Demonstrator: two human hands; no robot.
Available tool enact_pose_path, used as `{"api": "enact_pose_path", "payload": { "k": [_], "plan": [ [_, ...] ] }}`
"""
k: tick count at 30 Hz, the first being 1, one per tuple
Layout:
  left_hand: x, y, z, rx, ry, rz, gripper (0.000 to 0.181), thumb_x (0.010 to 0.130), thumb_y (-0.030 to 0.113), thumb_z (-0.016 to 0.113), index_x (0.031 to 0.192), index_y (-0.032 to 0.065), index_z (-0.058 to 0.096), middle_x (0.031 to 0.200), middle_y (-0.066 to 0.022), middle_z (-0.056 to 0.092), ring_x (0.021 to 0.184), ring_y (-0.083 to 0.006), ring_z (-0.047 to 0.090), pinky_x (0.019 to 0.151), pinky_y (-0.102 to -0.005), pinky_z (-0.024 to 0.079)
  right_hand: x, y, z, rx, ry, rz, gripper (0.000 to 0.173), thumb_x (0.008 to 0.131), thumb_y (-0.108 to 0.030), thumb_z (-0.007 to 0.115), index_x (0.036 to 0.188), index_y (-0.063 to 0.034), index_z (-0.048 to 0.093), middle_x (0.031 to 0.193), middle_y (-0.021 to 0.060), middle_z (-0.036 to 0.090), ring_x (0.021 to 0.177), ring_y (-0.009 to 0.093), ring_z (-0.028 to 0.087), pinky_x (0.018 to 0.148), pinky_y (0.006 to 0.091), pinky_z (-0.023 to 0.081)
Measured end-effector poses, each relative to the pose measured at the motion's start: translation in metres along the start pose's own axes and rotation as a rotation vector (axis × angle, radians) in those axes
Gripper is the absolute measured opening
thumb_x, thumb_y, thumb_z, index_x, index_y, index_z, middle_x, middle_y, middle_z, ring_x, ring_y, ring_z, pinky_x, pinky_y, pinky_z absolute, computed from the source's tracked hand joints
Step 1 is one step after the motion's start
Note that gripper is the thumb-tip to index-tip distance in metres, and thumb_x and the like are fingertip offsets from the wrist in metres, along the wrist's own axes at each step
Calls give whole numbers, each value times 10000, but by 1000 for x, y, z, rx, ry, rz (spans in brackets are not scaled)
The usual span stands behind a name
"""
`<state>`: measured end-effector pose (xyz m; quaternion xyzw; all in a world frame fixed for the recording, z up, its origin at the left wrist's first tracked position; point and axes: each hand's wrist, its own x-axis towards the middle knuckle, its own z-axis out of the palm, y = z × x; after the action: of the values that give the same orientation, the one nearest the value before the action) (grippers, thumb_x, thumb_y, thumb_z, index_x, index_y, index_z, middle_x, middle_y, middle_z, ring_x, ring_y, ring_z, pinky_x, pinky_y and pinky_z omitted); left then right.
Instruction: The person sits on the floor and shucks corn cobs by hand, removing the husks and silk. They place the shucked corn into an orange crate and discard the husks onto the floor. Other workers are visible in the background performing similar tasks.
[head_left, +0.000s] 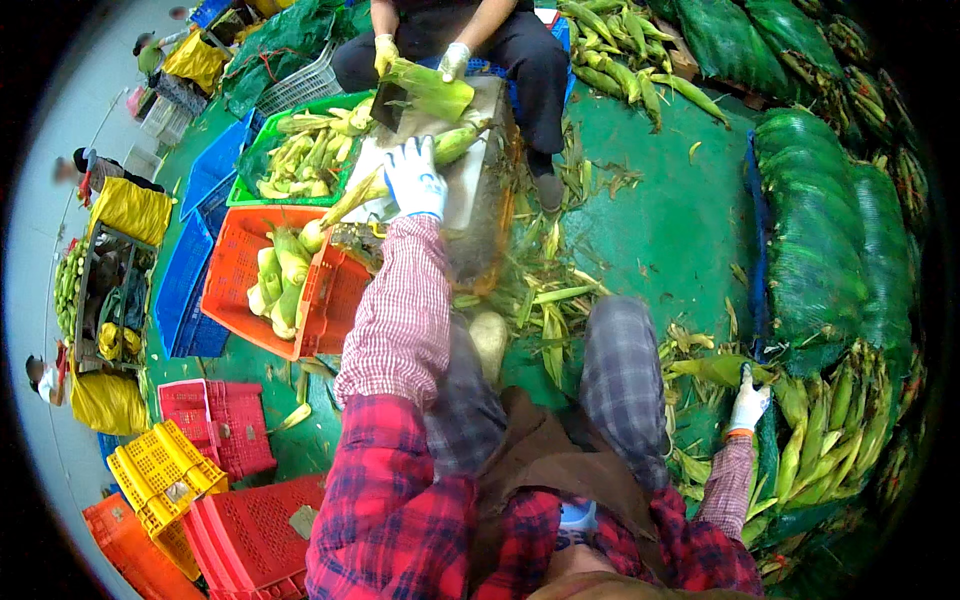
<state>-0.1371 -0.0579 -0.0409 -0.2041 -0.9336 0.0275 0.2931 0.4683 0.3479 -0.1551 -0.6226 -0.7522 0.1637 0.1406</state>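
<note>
My left hand (416, 184), in a white glove, lies back-up over the work surface (469, 210). An ear of corn (356, 199) reaches from its left side toward the orange crate (251, 341); the palm is hidden, so a grip cannot be made out. Just beyond its fingers, to the right, is another husked ear (454, 144). Low on the right, my gloved right hand (750, 403) grips the end of a green ear of corn (716, 369), beside a pile of unpeeled corn (825, 435) spilling from a green mesh sack (814, 240).
Opposite me sits a person whose gloved hands (454, 61) hold green husk (431, 88) beside a dark blade (388, 105). A green crate (244, 196) holds trimmed ears. Blue crates (180, 292) and red crates (251, 532) stand left. Loose husks (555, 300) litter the floor.
</note>
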Motion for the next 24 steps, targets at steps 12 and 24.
{"api": "enact_pose_path", "payload": {
  "k": [12, 24],
  "plan": [
    [-26, 145, -144, -716, 15, 708, 947, 661, 460, 838, 1443, 96, 450, 1441, -202, 457, 1357, -407, 400, 1177, -548, 250, -40, -180, -51, 1375, -76, -170, 416, 943, -250, 684, 1204, 66, 616, 1265, 184, 610, 1140, 281, 624, 963, 429, 547],
    [-38, 47, -57, -152, -707, 33, 1212, 666, 681, 782, 1537, 28, 252, 1519, -193, 406, 1373, -333, 443, 1142, -458, 342, -78, -292, 2, 1625, -341, -67, 391, 922, -210, 714, 1203, 41, 612, 1233, 172, 618, 1056, 278, 666, 829, 414, 603]
  ]
}}
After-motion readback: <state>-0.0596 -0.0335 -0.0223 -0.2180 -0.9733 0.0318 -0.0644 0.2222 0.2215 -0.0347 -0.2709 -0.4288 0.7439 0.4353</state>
